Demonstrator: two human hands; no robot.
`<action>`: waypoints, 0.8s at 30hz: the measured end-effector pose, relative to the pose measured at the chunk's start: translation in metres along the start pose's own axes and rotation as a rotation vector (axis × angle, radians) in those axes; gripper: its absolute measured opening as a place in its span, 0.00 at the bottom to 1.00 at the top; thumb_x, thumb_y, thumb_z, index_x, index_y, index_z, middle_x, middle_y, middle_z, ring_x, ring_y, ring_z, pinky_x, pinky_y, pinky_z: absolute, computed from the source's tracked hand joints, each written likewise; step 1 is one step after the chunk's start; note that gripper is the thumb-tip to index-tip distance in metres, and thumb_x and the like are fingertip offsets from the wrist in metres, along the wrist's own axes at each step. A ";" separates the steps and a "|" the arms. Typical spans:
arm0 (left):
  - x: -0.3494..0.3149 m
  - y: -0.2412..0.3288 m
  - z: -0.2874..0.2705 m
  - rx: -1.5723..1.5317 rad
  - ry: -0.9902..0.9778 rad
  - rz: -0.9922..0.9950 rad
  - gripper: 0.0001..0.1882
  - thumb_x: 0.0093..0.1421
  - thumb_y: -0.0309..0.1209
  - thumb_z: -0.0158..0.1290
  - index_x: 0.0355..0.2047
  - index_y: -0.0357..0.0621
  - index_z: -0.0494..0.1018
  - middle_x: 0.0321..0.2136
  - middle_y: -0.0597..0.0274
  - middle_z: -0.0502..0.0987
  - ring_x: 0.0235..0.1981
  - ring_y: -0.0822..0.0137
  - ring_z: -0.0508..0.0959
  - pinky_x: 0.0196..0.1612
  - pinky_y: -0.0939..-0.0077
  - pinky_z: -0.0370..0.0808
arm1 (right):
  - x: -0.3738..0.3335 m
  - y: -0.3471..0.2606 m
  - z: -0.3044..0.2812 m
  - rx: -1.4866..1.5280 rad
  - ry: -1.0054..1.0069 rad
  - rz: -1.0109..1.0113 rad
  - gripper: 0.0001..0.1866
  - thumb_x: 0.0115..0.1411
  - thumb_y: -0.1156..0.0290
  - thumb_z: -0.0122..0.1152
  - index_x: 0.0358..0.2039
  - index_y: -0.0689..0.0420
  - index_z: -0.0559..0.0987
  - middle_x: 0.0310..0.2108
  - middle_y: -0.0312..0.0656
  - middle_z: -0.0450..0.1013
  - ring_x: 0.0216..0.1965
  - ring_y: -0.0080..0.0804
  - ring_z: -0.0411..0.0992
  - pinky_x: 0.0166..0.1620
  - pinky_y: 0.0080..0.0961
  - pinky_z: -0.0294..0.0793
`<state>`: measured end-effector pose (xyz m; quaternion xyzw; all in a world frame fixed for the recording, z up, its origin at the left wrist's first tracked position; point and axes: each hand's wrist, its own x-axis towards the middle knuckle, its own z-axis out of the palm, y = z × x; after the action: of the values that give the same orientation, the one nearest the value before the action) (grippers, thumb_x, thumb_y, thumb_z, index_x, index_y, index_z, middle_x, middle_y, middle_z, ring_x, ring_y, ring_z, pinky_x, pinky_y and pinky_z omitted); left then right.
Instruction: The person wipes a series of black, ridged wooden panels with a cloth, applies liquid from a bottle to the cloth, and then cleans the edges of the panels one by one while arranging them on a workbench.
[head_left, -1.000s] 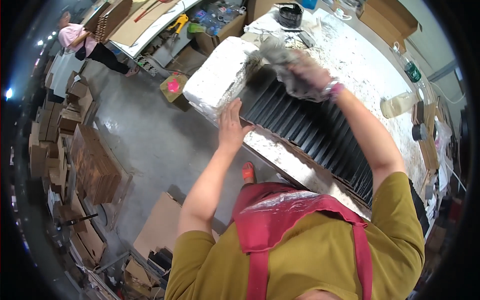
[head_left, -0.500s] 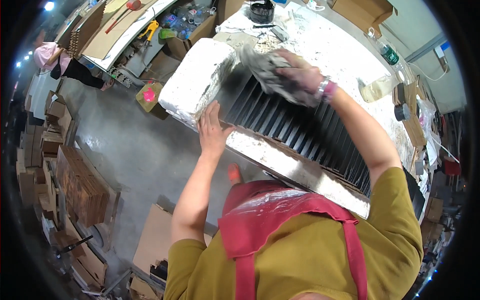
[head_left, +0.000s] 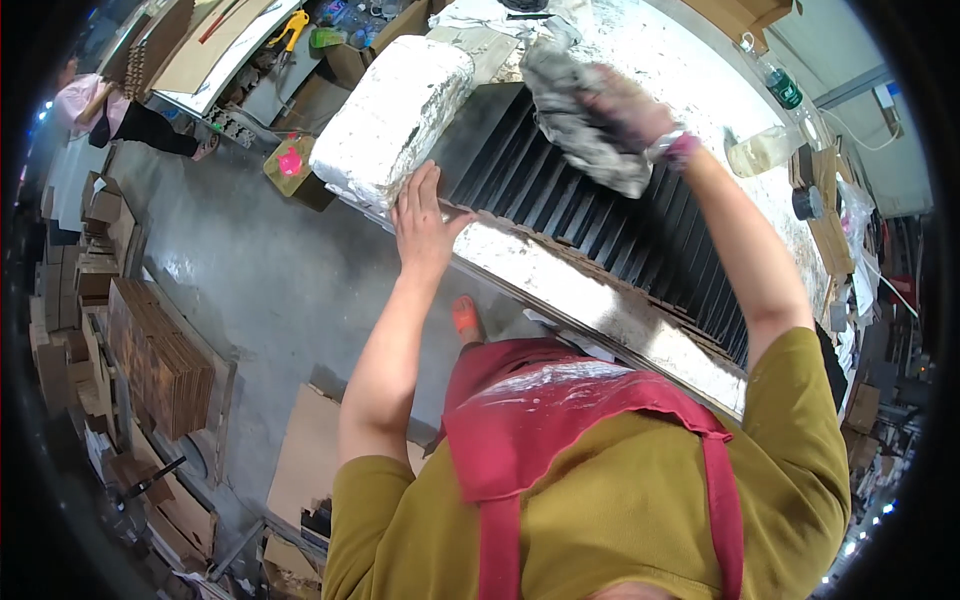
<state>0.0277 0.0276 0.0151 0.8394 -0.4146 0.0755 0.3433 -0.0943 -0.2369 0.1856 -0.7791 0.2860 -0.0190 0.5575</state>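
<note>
A crumpled grey cloth point(head_left: 580, 125) is gripped in my right hand point(head_left: 630, 110), over the far side of a row of black slats point(head_left: 600, 225) lying side by side on the white worktable point(head_left: 580, 285). Motion smears the hand and part of the cloth. My left hand point(head_left: 424, 225) rests with fingers spread at the near left end of the slats, its fingertips beside a white, plaster-smeared block point(head_left: 395, 115). A dark flat plate point(head_left: 480, 140) lies between the block and the slats.
A clear plastic jug point(head_left: 755, 155) and a green-labelled bottle point(head_left: 785, 92) stand at the table's far right. A yellow container with a pink patch point(head_left: 290, 165) is on the floor at left. Another person point(head_left: 115, 115) stands at the far left. Cardboard stacks point(head_left: 160, 360) line the left.
My right hand has shifted a little to the right and away with the cloth across the slats. My left hand stays at the block. The whole view has tilted slightly.
</note>
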 end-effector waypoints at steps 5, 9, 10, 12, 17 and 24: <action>0.002 0.005 0.002 0.007 -0.023 -0.009 0.46 0.39 0.35 0.70 0.58 0.43 0.61 0.60 0.62 0.64 0.60 0.55 0.63 0.61 0.58 0.59 | 0.001 0.062 0.041 -0.811 0.115 -0.775 0.23 0.51 0.77 0.60 0.50 0.50 0.76 0.54 0.47 0.68 0.53 0.47 0.68 0.56 0.34 0.68; 0.000 -0.002 0.004 0.038 -0.039 0.013 0.45 0.40 0.34 0.69 0.58 0.43 0.61 0.61 0.64 0.62 0.61 0.55 0.62 0.62 0.56 0.57 | -0.064 0.053 0.044 -0.627 -0.295 -0.822 0.21 0.48 0.83 0.56 0.44 0.53 0.79 0.48 0.45 0.72 0.50 0.42 0.72 0.51 0.32 0.72; 0.000 0.002 0.005 -0.012 -0.008 -0.002 0.45 0.40 0.34 0.69 0.58 0.43 0.61 0.61 0.63 0.62 0.61 0.55 0.62 0.63 0.55 0.56 | -0.076 0.048 0.033 -0.550 -0.453 -0.740 0.21 0.48 0.83 0.55 0.44 0.54 0.79 0.48 0.45 0.73 0.50 0.40 0.72 0.52 0.31 0.72; -0.001 0.003 0.002 -0.001 -0.006 -0.009 0.46 0.40 0.33 0.70 0.59 0.43 0.60 0.61 0.63 0.62 0.62 0.55 0.62 0.63 0.55 0.56 | -0.094 0.043 -0.007 -0.493 -0.706 -0.500 0.24 0.48 0.83 0.56 0.47 0.55 0.78 0.50 0.43 0.73 0.52 0.35 0.71 0.55 0.29 0.71; 0.002 0.005 0.008 0.011 -0.013 0.042 0.46 0.40 0.32 0.69 0.60 0.43 0.59 0.61 0.61 0.62 0.62 0.55 0.62 0.63 0.55 0.57 | -0.064 0.038 -0.096 -0.186 -0.046 0.009 0.27 0.64 0.72 0.53 0.63 0.50 0.64 0.51 0.40 0.73 0.45 0.23 0.74 0.48 0.20 0.75; -0.004 0.008 -0.010 -0.073 -0.016 0.061 0.54 0.43 0.31 0.69 0.65 0.35 0.48 0.65 0.44 0.53 0.66 0.46 0.53 0.67 0.57 0.52 | -0.011 0.102 -0.007 -0.992 0.222 -0.474 0.31 0.60 0.55 0.57 0.64 0.41 0.62 0.64 0.43 0.55 0.66 0.42 0.52 0.65 0.46 0.56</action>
<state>0.0207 0.0332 0.0250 0.8139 -0.4451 0.0641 0.3678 -0.1495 -0.2594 0.1012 -0.9843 0.1348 -0.0887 0.0711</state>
